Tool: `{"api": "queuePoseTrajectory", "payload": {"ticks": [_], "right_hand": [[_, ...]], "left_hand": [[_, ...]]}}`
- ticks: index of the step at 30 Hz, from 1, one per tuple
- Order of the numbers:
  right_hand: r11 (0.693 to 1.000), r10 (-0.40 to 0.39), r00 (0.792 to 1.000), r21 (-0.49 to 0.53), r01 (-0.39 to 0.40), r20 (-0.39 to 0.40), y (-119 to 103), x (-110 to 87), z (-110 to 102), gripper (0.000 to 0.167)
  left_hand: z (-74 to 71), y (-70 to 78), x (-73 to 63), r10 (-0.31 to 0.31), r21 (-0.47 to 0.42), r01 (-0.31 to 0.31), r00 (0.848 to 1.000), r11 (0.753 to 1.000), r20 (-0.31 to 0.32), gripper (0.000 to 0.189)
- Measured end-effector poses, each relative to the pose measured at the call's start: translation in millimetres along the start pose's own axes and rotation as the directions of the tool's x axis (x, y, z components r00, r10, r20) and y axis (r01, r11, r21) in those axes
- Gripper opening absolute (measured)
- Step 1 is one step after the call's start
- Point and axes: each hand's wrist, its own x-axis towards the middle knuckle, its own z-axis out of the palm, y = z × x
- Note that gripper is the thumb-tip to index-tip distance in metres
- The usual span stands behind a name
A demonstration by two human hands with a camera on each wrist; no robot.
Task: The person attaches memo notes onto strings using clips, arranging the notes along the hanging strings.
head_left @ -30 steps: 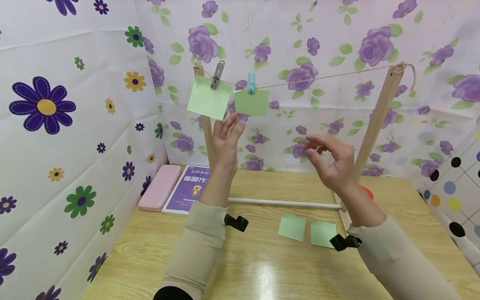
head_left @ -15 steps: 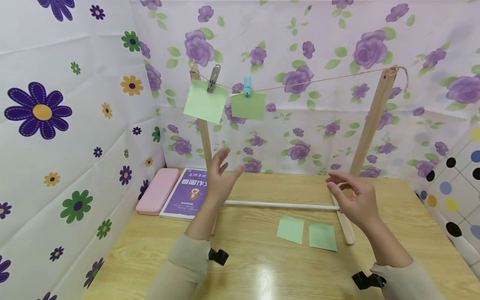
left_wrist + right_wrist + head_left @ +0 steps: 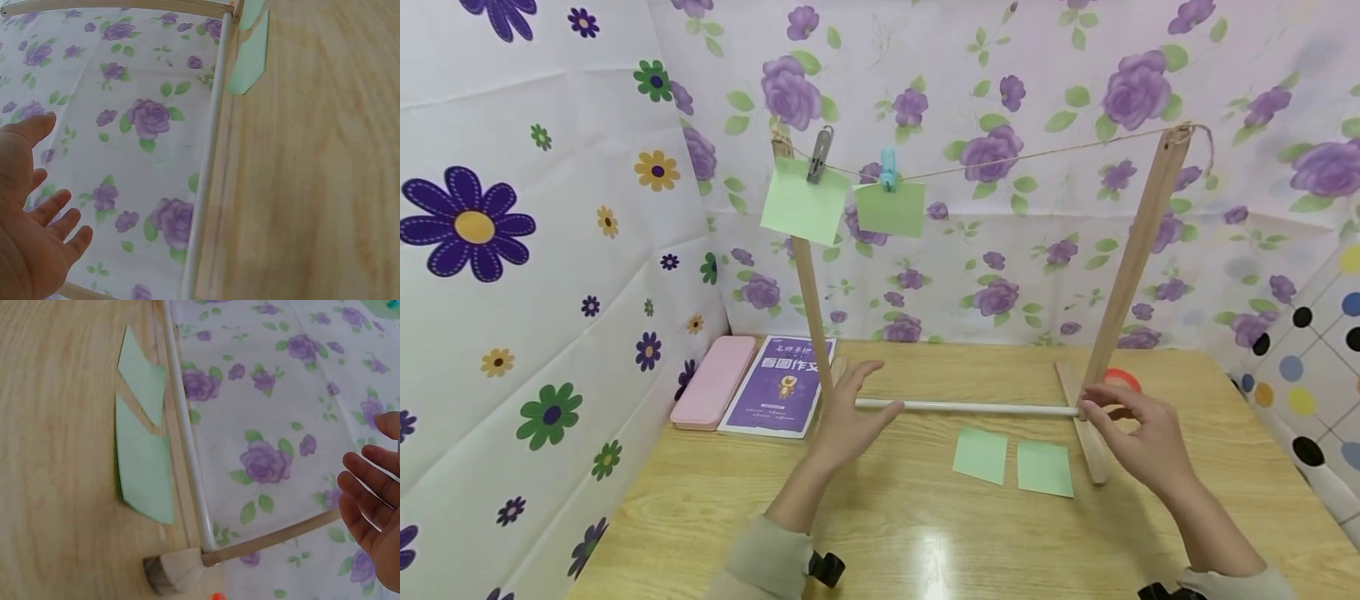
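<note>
My left hand (image 3: 842, 429) is held in front of the left wooden post, thumb and fingers spread, holding nothing. In the left wrist view its fingers (image 3: 50, 206) are apart from the white rod (image 3: 214, 125). My right hand (image 3: 1146, 442) is in front of the right post's foot, loosely bent; the right wrist view shows nothing in its fingers (image 3: 369, 481). Above, a grey clip (image 3: 821, 154) fastens a light green note (image 3: 805, 202) to a string (image 3: 992, 166). Beside it a blue clip (image 3: 888, 171) holds another green note (image 3: 891, 210).
Two green notes, left (image 3: 980, 456) and right (image 3: 1045, 468), lie on the table (image 3: 1000, 550). The right post (image 3: 1138, 250) and left post (image 3: 811, 308) carry the string. A pink case (image 3: 713, 383), a purple book (image 3: 782, 385) and a red object (image 3: 1122, 380) stand around the frame.
Both hands have come down from near the string to just above the table, the right also moving rightward. The clipped notes stay hanging, and the two notes on the table stay put.
</note>
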Motion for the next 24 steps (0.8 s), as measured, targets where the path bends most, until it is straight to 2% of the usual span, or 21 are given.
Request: {"api": "queuePoseTrajectory", "payload": {"ticks": [4, 10, 16, 23, 24], "right_hand": [[0.999, 0.051, 0.999, -0.003, -0.051, 0.007, 6.8, -10.5, -4.6, 0.023], [0.988, 0.151, 0.988, -0.041, -0.15, 0.014, 14.3, -25.5, -12.5, 0.021], [0.974, 0.215, 0.975, -0.081, -0.211, 0.054, 20.5, -36.4, -22.2, 0.021], [0.955, 0.273, 0.957, -0.148, -0.257, 0.099, 33.6, -49.9, -35.3, 0.02], [0.952, 0.28, 0.954, -0.156, -0.262, 0.103, 36.2, -52.3, -37.4, 0.02]], "left_hand": [[8.5, -6.0, -8.1, 0.013, -0.052, -0.012, 1.0, 0.999, 0.026, 0.063], [17.4, -9.1, -12.7, 0.029, -0.072, -0.027, 0.999, 0.997, 0.022, 0.06], [23.1, -10.1, -14.3, -0.01, -0.086, 0.012, 0.999, 0.996, 0.031, 0.059], [36.7, -17.1, -19.8, -0.053, -0.177, 0.061, 0.997, 0.982, 0.047, 0.052], [37.3, -13.1, -21.2, -0.053, -0.19, 0.061, 0.997, 0.98, 0.048, 0.05]]}}
